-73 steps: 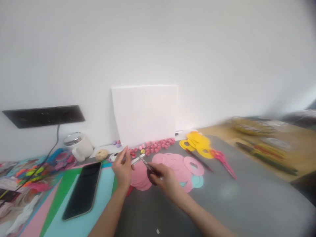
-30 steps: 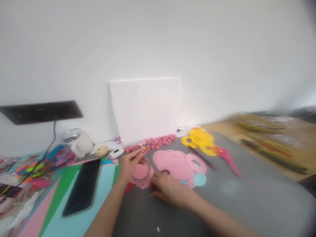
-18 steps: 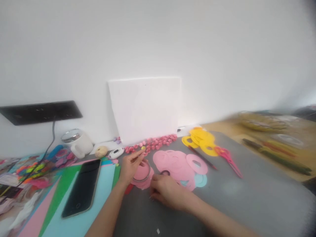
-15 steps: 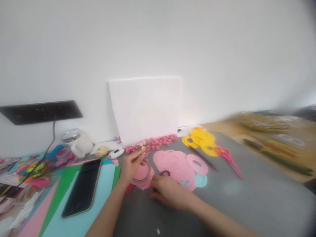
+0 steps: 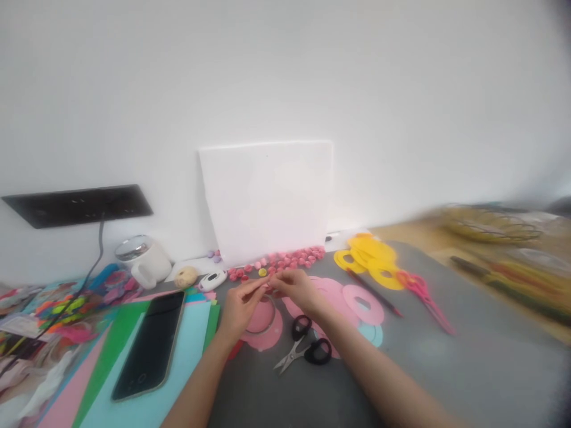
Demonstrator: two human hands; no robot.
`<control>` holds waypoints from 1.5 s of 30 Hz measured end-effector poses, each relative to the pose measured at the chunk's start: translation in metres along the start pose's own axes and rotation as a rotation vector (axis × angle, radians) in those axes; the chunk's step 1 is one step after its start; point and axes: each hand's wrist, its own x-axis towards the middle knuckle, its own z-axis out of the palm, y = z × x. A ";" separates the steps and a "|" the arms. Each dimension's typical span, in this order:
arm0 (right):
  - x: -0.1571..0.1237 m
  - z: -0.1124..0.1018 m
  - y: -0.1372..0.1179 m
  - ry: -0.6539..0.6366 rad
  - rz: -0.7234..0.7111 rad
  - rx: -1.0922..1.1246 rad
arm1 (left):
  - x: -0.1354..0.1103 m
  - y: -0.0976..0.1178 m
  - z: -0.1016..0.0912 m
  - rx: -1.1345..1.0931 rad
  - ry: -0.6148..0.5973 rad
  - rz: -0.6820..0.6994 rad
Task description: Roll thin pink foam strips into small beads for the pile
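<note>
My left hand (image 5: pixel 238 309) and my right hand (image 5: pixel 297 291) meet with fingertips pinched together, just in front of a row of small pink paper rolls (image 5: pixel 294 258). Whatever lies between the fingers is too small and hidden to make out; a hint of pink shows there. A tiny yellow roll (image 5: pixel 262 272) sits right behind the fingertips. Beneath the hands are pink paper discs (image 5: pixel 265 340) with a clear round ring (image 5: pixel 273 326) on top. Black-handled scissors (image 5: pixel 294 352) lie with blades parted on the grey mat (image 5: pixel 263 392), below my right wrist.
A phone (image 5: pixel 149 345) rests on coloured paper sheets (image 5: pixel 196 339) at left, near a white mug (image 5: pixel 149 261). A white board (image 5: pixel 267 202) leans on the wall. Yellow paper rings (image 5: pixel 386 276), a pencil (image 5: pixel 375 291) and pink scissors (image 5: pixel 426 300) lie right.
My right hand has left the black scissors, which now lie uncovered on the mat, and has moved up to meet my left hand. The view has shifted slightly.
</note>
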 end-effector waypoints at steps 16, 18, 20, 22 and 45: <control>0.013 -0.024 -0.002 -0.253 -0.064 -0.338 | 0.001 -0.001 -0.004 0.078 -0.147 -0.091; 0.013 -0.025 0.000 -0.247 -0.077 -0.342 | 0.002 -0.001 -0.004 0.088 -0.150 -0.094; 0.012 -0.024 0.004 -0.216 -0.093 -0.350 | 0.002 -0.001 -0.004 0.073 -0.152 -0.105; 0.012 -0.022 0.008 -0.172 -0.125 -0.354 | 0.002 -0.002 -0.003 0.039 -0.147 -0.119; 0.015 -0.013 0.017 0.024 -0.109 0.070 | -0.001 -0.004 0.004 0.130 0.105 0.093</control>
